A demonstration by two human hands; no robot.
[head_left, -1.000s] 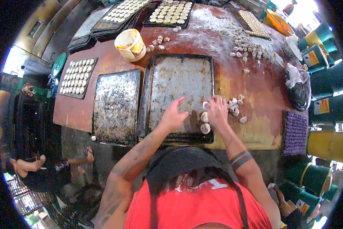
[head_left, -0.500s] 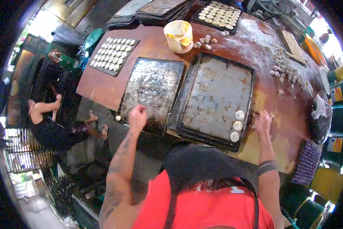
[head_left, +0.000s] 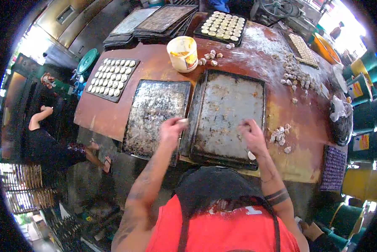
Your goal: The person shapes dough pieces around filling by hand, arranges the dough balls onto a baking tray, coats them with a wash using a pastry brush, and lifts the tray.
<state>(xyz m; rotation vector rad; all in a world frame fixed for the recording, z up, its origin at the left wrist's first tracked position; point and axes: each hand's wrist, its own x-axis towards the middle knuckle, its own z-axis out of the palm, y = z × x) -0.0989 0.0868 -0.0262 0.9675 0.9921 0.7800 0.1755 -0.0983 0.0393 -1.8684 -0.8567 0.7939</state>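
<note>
My left hand is closed in a pinch on a small pale dough piece, above the right edge of the scorched left baking tray. Over the grey right baking tray, my right hand has its fingers drawn together; whatever they hold, if anything, is hidden. A pale dough disc shows beside my right wrist, at the tray's near right corner. Just right of that hand, floury dough balls lie loose on the wooden table.
A tray of dough discs is at left, another tray of discs at the back. Behind my trays stands a white bucket. Stacked trays sit at back left, more dough balls at right. Another person is at far left.
My left hand has moved right, from over the left tray's near part to its right edge. My right hand has moved left from the table onto the right tray, uncovering the dough balls.
</note>
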